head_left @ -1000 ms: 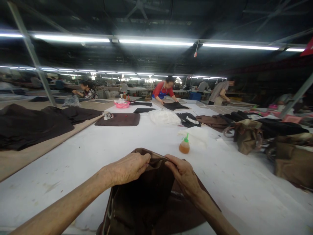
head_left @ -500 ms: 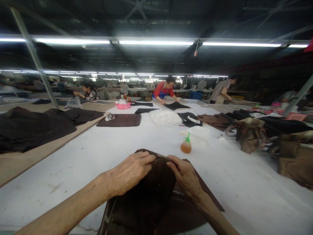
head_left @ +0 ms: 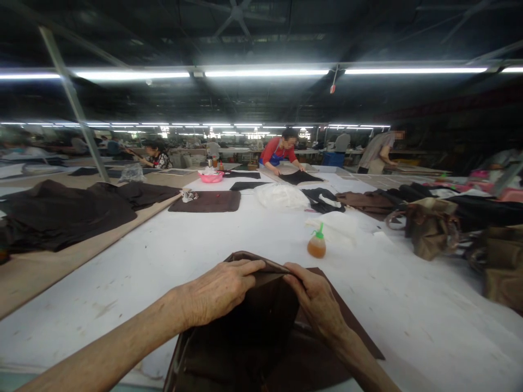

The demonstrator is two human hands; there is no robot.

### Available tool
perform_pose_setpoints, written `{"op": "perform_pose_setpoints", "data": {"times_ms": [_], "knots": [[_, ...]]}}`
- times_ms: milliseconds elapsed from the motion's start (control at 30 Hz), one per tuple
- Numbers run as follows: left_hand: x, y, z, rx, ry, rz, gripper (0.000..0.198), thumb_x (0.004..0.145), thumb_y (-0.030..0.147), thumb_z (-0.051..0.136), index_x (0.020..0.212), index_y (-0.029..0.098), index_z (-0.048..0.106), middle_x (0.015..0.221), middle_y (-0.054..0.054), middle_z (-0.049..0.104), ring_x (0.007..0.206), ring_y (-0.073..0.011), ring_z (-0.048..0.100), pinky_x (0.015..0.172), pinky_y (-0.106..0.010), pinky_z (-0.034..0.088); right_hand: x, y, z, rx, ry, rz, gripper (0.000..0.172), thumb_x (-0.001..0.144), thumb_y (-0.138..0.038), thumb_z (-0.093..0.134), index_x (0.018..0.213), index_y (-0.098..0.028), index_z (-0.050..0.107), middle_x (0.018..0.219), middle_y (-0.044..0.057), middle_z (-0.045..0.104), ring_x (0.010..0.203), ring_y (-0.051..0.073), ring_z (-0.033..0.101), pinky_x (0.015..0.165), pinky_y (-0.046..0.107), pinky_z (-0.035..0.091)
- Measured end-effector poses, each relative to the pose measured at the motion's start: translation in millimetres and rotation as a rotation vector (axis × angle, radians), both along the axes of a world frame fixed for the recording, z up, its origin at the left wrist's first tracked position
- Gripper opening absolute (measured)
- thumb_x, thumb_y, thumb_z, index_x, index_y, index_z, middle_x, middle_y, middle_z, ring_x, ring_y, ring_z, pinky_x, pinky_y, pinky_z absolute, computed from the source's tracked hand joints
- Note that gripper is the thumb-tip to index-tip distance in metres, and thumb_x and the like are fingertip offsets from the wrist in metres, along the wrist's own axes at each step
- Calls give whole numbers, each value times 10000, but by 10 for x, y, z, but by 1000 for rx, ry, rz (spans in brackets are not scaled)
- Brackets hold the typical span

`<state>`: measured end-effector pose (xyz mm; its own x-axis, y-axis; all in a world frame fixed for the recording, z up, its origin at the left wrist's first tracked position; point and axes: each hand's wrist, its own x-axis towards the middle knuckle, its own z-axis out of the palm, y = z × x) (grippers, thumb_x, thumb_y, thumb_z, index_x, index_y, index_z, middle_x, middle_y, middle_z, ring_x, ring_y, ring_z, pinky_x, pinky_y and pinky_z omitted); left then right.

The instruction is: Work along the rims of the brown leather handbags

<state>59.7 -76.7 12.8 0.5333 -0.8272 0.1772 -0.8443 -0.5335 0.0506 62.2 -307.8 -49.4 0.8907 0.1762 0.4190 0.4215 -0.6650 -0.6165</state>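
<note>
A dark brown fabric piece (head_left: 253, 332) lies on the white table (head_left: 163, 256) right in front of me, its far edge folded up. My left hand (head_left: 216, 291) rests on that far edge with the fingers curled over it, pinching the fold. My right hand (head_left: 316, 299) grips the same edge just to the right, fingers closed on the fabric. The two hands sit a few centimetres apart at the top of the piece.
A small bottle of amber liquid with a green nozzle (head_left: 316, 244) stands beyond my right hand. Brown bags (head_left: 433, 226) pile up at the right. Dark cloth (head_left: 65, 215) covers a brown table at the left. A person in red (head_left: 280, 152) and others work farther back.
My left fingers have stretched a little farther right along the fabric's edge, towards my right hand. Both hands keep their hold; the view has shifted slightly.
</note>
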Motion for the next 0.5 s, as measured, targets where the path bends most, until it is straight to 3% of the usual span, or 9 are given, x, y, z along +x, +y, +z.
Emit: {"op": "perform_pose_setpoints", "data": {"times_ms": [500], "knots": [[12,-59,47,-7,28,22,108,808,99,451,827,156,541,1283,-40,461,1188,-193,427,1016,-317,375,9,1,3,-25,-1,-39,325,876,-370,404,1069,-197,600,1036,38,649,946,213,594,880,367,461]]}}
